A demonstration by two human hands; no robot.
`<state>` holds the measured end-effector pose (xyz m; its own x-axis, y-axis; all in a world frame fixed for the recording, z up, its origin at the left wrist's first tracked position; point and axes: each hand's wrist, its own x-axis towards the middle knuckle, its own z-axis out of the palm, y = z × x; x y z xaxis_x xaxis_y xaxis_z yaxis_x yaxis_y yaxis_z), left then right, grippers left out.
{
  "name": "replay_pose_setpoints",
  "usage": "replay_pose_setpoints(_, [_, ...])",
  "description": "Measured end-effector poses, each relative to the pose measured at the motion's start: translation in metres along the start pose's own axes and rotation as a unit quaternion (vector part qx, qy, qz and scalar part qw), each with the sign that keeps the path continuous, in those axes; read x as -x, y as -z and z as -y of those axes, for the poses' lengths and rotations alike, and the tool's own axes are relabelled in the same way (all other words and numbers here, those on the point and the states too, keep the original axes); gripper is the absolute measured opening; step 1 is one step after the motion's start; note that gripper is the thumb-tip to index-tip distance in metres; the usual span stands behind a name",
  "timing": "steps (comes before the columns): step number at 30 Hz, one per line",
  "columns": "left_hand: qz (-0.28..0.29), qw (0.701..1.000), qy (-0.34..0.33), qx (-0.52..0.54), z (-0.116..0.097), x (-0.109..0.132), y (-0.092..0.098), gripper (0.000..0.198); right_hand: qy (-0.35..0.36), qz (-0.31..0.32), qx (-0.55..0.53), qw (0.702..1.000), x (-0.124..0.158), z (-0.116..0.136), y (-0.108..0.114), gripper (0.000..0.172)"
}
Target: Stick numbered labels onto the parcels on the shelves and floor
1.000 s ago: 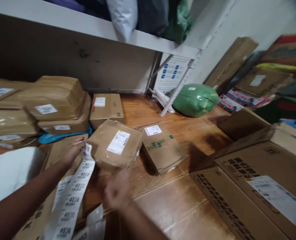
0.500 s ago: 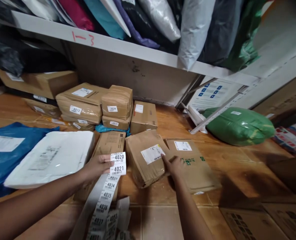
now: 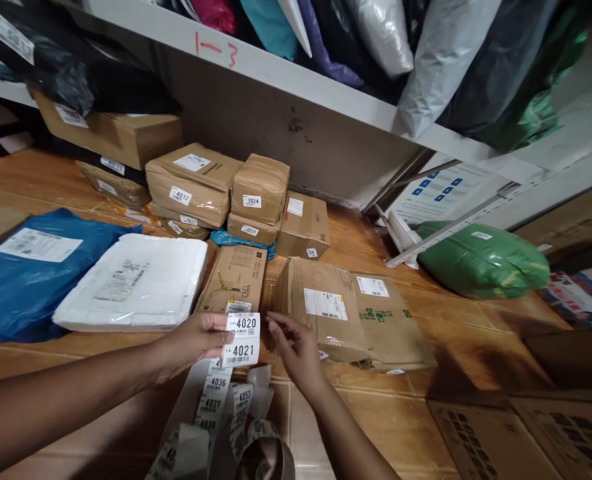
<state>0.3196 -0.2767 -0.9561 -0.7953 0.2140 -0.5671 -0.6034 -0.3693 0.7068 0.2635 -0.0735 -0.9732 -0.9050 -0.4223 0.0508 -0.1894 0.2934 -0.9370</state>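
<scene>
My left hand (image 3: 199, 338) pinches the top of a long strip of numbered white stickers (image 3: 241, 339); the top two read 4020 and 4021, and the rest hangs down in a loose pile. My right hand (image 3: 296, 347) hovers just right of the strip with fingers spread, holding nothing, its fingertips near the strip's edge. Behind my hands a brown paper-wrapped parcel (image 3: 323, 308) with a white label lies on the wooden floor, beside a flat brown parcel with green print (image 3: 389, 320) and a slim cardboard box (image 3: 236, 279).
Stacked brown parcels with number stickers (image 3: 196, 190) sit under a white shelf (image 3: 286, 73) marked 1-3 and loaded with poly bags. A white bag (image 3: 136, 283) and a blue bag (image 3: 31, 270) lie at left, a green bag (image 3: 481, 260) at right, large cartons (image 3: 521, 440) at bottom right.
My right hand left the brown paper-wrapped parcel and came back toward the sticker strip. The parcel now lies flatter against the green-printed one. The view shifted slightly right and down.
</scene>
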Motion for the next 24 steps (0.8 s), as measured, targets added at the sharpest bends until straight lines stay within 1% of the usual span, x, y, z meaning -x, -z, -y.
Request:
replay_pose_setpoints(2, [0.008,1.000,-0.007,0.010,0.004,0.004,0.001,0.055,-0.015,0.023,-0.078,0.997,-0.004,0.003,-0.021,0.030])
replay_pose_setpoints(4, [0.013,1.000,-0.012,0.018,0.006,0.008,0.003,0.056,-0.042,0.035,-0.138,0.989,-0.006,0.000,-0.032,0.033])
replay_pose_setpoints(7, [0.008,1.000,-0.009,0.020,0.007,0.014,0.005,0.057,-0.079,0.040,-0.183,0.979,-0.008,-0.003,-0.038,0.034])
replay_pose_setpoints(10, [-0.005,1.000,-0.001,0.014,0.010,0.019,0.004,0.059,-0.107,0.049,-0.233,0.965,-0.003,-0.002,-0.043,0.035])
replay_pose_setpoints(11, [-0.012,1.000,0.000,0.012,0.013,0.020,0.004,0.060,-0.117,0.044,-0.256,0.959,0.002,-0.003,-0.046,0.037])
replay_pose_setpoints(12, [-0.022,1.000,-0.001,0.011,0.018,0.021,0.003,0.061,-0.122,0.027,-0.276,0.953,0.008,-0.004,-0.051,0.039])
replay_pose_setpoints(15, [-0.080,0.997,-0.002,0.018,0.041,0.022,0.002,0.060,-0.124,-0.071,-0.290,0.946,0.036,-0.014,-0.068,0.034])
replay_pose_setpoints(16, [-0.106,0.994,0.003,0.023,0.051,0.023,0.003,0.060,-0.131,-0.086,-0.286,0.945,0.048,-0.020,-0.075,0.034])
replay_pose_setpoints(17, [-0.131,0.991,0.010,0.029,0.061,0.023,0.003,0.060,-0.144,-0.084,-0.284,0.944,0.061,-0.027,-0.081,0.034])
replay_pose_setpoints(19, [-0.167,0.984,0.030,0.048,0.083,0.023,0.004,0.061,-0.182,-0.052,-0.296,0.936,0.085,-0.041,-0.090,0.037])
replay_pose_setpoints(22, [-0.193,0.976,0.053,0.081,0.106,0.023,0.006,0.064,-0.223,-0.029,-0.320,0.920,0.109,-0.055,-0.096,0.040])
replay_pose_setpoints(24, [-0.196,0.975,0.055,0.090,0.114,0.023,0.005,0.065,-0.231,-0.034,-0.312,0.921,0.116,-0.059,-0.095,0.038])
